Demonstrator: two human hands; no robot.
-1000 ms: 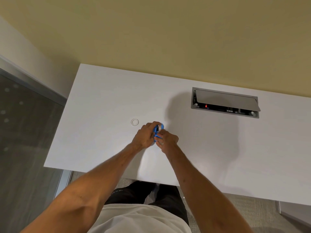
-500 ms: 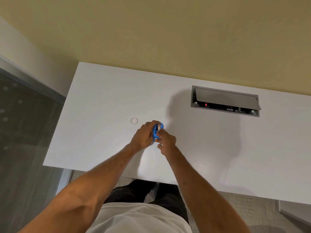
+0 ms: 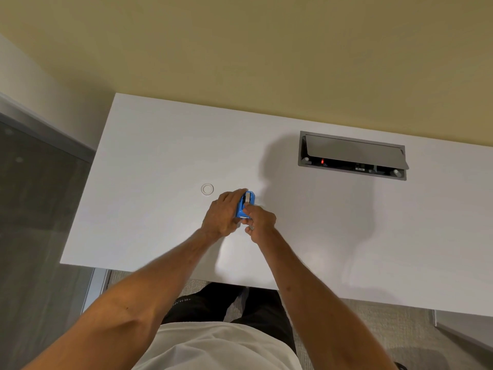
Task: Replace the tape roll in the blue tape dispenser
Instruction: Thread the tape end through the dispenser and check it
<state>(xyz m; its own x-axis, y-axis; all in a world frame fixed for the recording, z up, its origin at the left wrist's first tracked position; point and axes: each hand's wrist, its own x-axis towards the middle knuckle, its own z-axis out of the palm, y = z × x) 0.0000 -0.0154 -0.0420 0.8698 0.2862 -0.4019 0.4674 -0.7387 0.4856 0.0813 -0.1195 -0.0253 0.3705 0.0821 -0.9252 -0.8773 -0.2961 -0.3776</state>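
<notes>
A small blue tape dispenser (image 3: 245,205) is held upright over the middle of the white desk (image 3: 149,161). My left hand (image 3: 222,213) wraps its left side. My right hand (image 3: 260,218) presses on its near right side, fingertips by the pale strip at its lower end. A pale band runs along the dispenser's top edge. A small clear tape roll (image 3: 207,189) lies flat on the desk, a short way left of the hands. Whether a roll sits inside the dispenser is hidden.
A grey cable box (image 3: 352,155) with a raised lid and a red light is set into the desk at the back right. A yellow wall stands behind the desk. A glass panel is at the left, and my legs are at the near edge.
The dispenser has turned so more of its blue face and pale strip shows. My right hand's fingers have shifted down along its near side. The roll on the desk has stayed put.
</notes>
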